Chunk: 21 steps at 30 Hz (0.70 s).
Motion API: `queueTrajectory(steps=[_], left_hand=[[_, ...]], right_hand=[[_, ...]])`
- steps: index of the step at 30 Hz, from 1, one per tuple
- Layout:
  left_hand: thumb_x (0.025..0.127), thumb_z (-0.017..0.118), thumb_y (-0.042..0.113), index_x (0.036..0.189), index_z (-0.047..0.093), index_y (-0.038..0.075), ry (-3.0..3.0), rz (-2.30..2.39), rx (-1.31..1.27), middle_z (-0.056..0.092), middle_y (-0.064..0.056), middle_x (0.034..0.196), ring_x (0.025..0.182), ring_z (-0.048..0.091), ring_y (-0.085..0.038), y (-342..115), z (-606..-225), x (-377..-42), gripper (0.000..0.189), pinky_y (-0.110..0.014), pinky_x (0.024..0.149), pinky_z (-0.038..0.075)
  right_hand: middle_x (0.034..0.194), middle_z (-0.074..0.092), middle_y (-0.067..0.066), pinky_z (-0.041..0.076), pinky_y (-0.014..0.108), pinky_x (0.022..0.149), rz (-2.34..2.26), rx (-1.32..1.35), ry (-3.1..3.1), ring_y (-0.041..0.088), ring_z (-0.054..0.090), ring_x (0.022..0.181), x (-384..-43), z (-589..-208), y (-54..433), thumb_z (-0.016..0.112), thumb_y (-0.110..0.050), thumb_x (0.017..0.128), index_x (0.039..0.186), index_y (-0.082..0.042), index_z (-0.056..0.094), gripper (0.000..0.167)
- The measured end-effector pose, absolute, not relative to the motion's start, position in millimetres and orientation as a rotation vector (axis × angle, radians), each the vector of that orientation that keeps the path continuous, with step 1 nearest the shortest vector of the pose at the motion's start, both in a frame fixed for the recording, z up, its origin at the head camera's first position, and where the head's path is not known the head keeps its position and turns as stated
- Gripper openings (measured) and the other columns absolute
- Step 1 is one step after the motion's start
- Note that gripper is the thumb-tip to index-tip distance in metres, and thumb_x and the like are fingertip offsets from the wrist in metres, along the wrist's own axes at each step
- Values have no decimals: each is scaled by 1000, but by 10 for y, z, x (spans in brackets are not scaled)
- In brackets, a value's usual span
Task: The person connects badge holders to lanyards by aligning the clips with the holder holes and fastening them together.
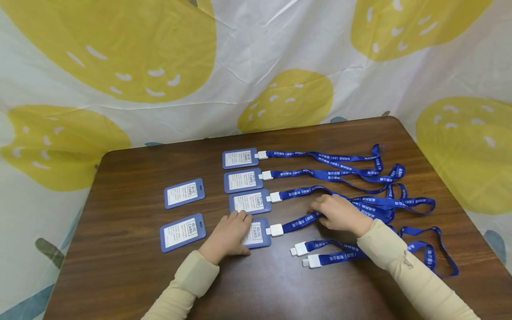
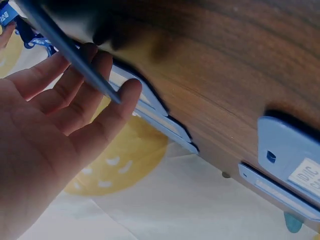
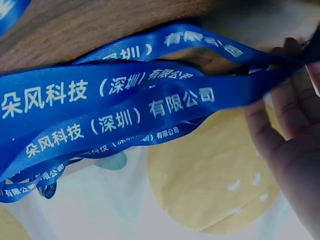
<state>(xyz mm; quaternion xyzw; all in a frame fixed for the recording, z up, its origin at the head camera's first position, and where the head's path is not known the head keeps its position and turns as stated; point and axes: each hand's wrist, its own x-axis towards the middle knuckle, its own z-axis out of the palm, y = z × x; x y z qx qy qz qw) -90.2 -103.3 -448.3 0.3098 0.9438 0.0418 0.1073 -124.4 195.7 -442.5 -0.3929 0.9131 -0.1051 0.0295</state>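
My left hand (image 1: 228, 234) grips a blue ID card holder (image 1: 258, 233) by its long edges, fingers on the far edge and thumb on the near one. Its left part is hidden under the hand. In the left wrist view this holder (image 2: 75, 57) shows edge-on, tilted against the fingers. A white clip (image 1: 276, 230) joins it to a blue lanyard (image 1: 302, 222), whose strap my right hand (image 1: 338, 213) holds between thumb and fingers. Close up, the right wrist view shows the printed lanyard straps (image 3: 150, 110) running to the fingers.
Three more card holders (image 1: 238, 158) with lanyards lie in a column beyond. Left of them are two loose card holders (image 1: 184, 193). Two loose lanyards with white clips (image 1: 312, 261) lie near the right forearm. A patterned curtain (image 1: 232, 58) hangs behind the table's far edge.
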Motion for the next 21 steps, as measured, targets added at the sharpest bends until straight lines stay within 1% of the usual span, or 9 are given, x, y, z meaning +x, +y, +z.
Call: queueTrajectory(steps=[5, 10, 12, 16, 18, 21], left_hand=[[55, 84, 40, 112, 53, 1, 2797, 101, 915, 50, -10, 98, 90, 48, -26, -1028, -4496, -890, 76, -40, 73, 45], [57, 83, 39, 110, 53, 2, 2802, 108, 932, 51, -10, 97, 90, 49, -26, -1031, -4491, -880, 71, -40, 72, 46], [61, 82, 37, 112, 54, 3, 2801, 118, 945, 51, -9, 99, 91, 49, -26, -1043, -4489, -878, 67, -40, 72, 46], [70, 76, 30, 110, 58, 7, 2805, 152, 989, 53, -7, 99, 91, 50, -24, -1090, -4483, -885, 50, -39, 70, 46], [74, 73, 26, 109, 59, 8, 2808, 186, 1006, 53, -7, 100, 91, 50, -24, -1121, -4479, -890, 42, -39, 70, 46], [77, 70, 25, 110, 60, 6, 2830, 264, 1008, 54, -8, 102, 92, 51, -25, -1177, -4459, -900, 39, -39, 72, 47]], right_hand=[[88, 61, 4, 45, 41, 72, -312, -1244, 2869, 23, 55, 86, -1206, -4420, 1971, 73, -4, 68, 95, -7, 66, 28], [86, 62, 4, 48, 37, 72, -434, -1287, 2853, 20, 57, 82, -1146, -4344, 1949, 72, -6, 71, 96, -4, 66, 25], [83, 62, 3, 49, 34, 69, -486, -1287, 2816, 18, 58, 77, -1108, -4304, 1925, 71, -8, 74, 93, -5, 66, 20], [74, 59, -3, 48, 30, 62, -516, -1262, 2762, 11, 54, 66, -1033, -4269, 1858, 69, -15, 79, 83, -10, 63, 9], [70, 56, -5, 47, 28, 58, -514, -1254, 2756, 9, 52, 62, -993, -4279, 1824, 68, -17, 80, 80, -11, 59, 11], [70, 56, -6, 47, 28, 57, -520, -1266, 2736, 7, 51, 61, -941, -4323, 1779, 69, -17, 78, 82, -10, 57, 15]])
